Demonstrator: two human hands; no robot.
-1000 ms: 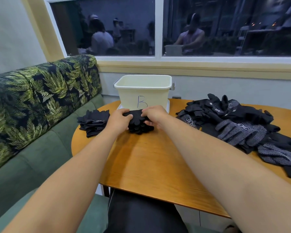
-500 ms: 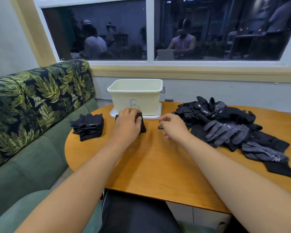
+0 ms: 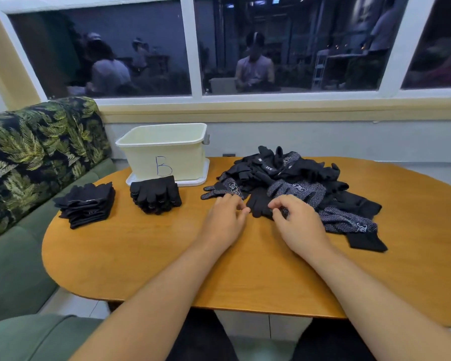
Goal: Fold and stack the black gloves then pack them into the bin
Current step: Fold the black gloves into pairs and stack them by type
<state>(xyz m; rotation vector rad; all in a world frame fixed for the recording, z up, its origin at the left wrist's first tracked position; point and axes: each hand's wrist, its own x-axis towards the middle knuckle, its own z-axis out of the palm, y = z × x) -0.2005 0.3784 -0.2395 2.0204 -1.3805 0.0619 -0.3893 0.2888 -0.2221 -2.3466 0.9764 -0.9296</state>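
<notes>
Recorder: Location of the next glove?

Watcher: Plain black glove (image 3: pixel 258 203) is lying flat on the table (image 3: pixel 167 256), at the near edge of the loose pile (image 3: pixel 305 175), directly between the two hands. Its long axis seems to be running away from the person. Which end is the cuff, I cannot tell.

Recorder: Left hand?

Watcher: Left hand (image 3: pixel 223 217) is resting low over the wood, fingers loosely curled and holding nothing. One fingertip is sitting just beside the glove's left edge.

Recorder: Right hand?

Watcher: Right hand (image 3: pixel 301 222) is sitting at the glove's right edge, thumb and forefinger drawn close over the fabric. Whether they are pinching it, I cannot tell.

Recorder: Nearer hand?

Watcher: Roughly equal. The glove is lying just ahead of both sets of fingertips, so I am expecting a two-handed pull toward the person, then a fold across that axis.

Recorder: Progress?

Watcher: One folded stack (image 3: pixel 155 195) is sitting before the bin (image 3: pixel 164 152) and another stack (image 3: pixel 86 204) further left. Nothing is showing above the bin's rim, so I am judging packing not yet begun.
</notes>
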